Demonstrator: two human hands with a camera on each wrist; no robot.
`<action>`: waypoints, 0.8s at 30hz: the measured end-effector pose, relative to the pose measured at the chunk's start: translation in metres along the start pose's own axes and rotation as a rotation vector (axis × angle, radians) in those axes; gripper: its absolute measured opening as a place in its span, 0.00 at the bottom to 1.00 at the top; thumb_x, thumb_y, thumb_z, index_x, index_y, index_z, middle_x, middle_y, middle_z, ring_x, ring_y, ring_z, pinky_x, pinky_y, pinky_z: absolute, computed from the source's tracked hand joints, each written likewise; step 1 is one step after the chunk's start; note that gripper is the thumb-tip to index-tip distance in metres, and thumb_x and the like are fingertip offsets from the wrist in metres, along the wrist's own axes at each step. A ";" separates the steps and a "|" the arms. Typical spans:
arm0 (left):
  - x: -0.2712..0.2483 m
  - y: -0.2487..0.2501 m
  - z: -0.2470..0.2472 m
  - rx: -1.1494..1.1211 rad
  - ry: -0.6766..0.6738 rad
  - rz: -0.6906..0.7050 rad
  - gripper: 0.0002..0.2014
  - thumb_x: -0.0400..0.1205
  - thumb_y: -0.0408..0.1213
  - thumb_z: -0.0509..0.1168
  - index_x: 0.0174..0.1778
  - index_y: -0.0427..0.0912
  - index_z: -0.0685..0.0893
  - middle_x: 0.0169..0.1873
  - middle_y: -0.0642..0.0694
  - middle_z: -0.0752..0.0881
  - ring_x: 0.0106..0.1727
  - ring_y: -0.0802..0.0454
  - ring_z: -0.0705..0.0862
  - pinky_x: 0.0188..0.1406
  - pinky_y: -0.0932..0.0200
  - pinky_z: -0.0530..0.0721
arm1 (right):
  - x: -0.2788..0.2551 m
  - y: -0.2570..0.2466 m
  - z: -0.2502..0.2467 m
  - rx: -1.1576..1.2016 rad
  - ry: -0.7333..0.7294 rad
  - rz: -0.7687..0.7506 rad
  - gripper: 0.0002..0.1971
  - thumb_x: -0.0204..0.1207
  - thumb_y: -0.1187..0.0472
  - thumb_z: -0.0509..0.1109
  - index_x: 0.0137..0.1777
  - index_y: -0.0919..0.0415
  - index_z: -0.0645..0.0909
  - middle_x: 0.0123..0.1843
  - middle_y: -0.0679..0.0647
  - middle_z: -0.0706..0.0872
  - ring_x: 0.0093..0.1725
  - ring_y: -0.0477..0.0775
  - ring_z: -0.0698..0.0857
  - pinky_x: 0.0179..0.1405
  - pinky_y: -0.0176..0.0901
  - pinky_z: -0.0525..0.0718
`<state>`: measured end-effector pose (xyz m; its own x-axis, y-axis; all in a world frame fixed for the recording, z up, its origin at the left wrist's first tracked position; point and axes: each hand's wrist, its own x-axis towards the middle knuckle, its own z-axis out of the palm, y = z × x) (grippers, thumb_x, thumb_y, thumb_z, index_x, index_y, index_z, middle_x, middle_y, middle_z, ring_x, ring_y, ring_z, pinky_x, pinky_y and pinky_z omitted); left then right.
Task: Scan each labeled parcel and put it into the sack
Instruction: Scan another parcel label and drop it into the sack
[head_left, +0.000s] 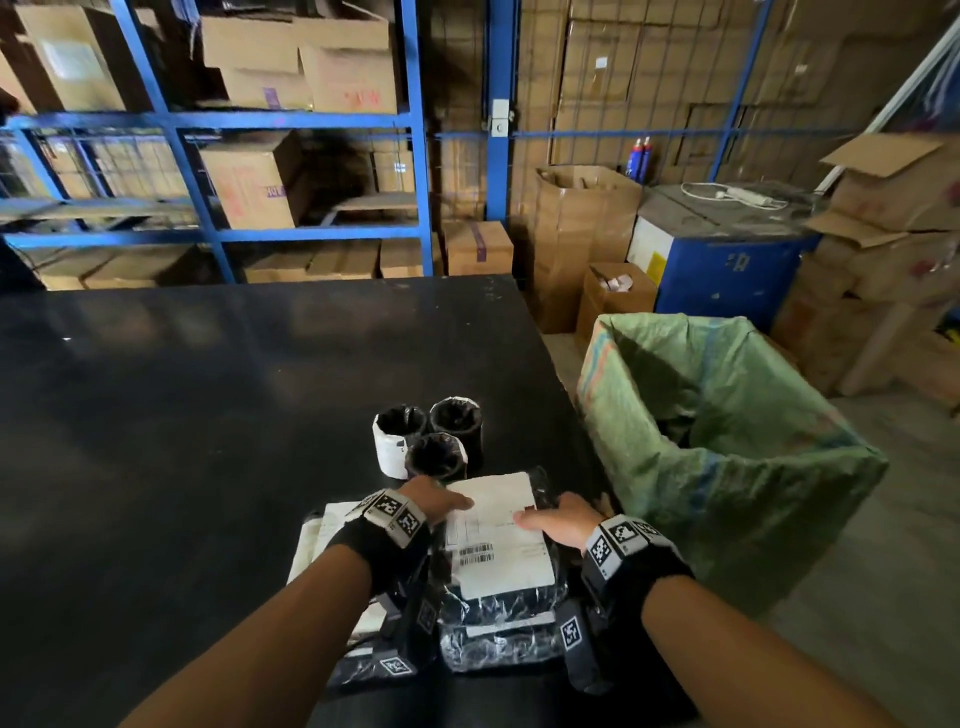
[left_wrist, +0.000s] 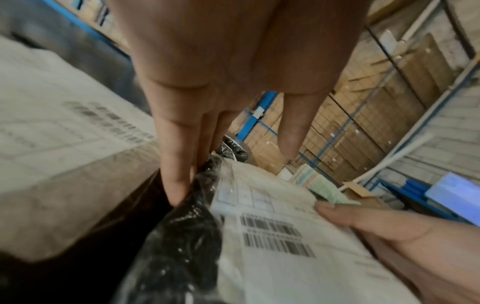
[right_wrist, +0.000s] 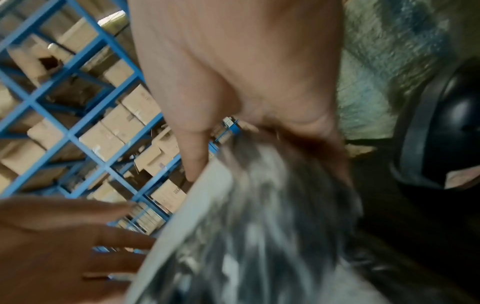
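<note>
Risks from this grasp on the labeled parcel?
1. The parcel is slick black plastic, held only at its sides by the left hand and right hand; it may slip.
2. The right thumb lies on the label, near the barcode.
3. The three rolled parcels beyond could get knocked.

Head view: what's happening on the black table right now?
A person has both hands on a black plastic-wrapped parcel with a white barcode label near the front edge of the black table. The left hand touches its left edge with straight fingers; the right hand grips the right edge. Three small black rolled parcels stand behind it. The open green woven sack waits to the right.
</note>
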<state>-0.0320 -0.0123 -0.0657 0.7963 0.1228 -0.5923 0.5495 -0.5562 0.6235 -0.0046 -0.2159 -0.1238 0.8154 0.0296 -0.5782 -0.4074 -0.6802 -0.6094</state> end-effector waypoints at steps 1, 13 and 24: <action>-0.001 0.000 -0.001 -0.068 0.005 -0.015 0.26 0.80 0.42 0.70 0.71 0.34 0.76 0.67 0.35 0.81 0.67 0.38 0.81 0.69 0.43 0.81 | 0.026 0.015 0.005 0.092 0.013 -0.015 0.60 0.36 0.30 0.83 0.70 0.62 0.78 0.64 0.57 0.86 0.60 0.56 0.86 0.61 0.45 0.82; -0.027 0.052 -0.055 -0.614 0.036 0.210 0.23 0.72 0.50 0.76 0.56 0.37 0.84 0.45 0.45 0.84 0.47 0.49 0.83 0.43 0.49 0.83 | -0.087 -0.087 -0.095 0.559 0.154 -0.354 0.24 0.63 0.53 0.83 0.57 0.54 0.81 0.53 0.56 0.91 0.52 0.57 0.90 0.58 0.56 0.87; -0.039 0.080 -0.032 -0.909 -0.204 0.308 0.44 0.49 0.48 0.87 0.63 0.37 0.86 0.59 0.33 0.89 0.60 0.33 0.88 0.69 0.33 0.79 | -0.094 -0.047 -0.124 0.497 0.214 -0.208 0.28 0.74 0.37 0.67 0.64 0.57 0.77 0.57 0.56 0.85 0.56 0.55 0.85 0.50 0.49 0.83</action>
<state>-0.0108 -0.0356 0.0236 0.9255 -0.1135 -0.3614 0.3785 0.3155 0.8702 -0.0109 -0.2774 0.0268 0.9430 -0.0584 -0.3275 -0.3315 -0.2485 -0.9101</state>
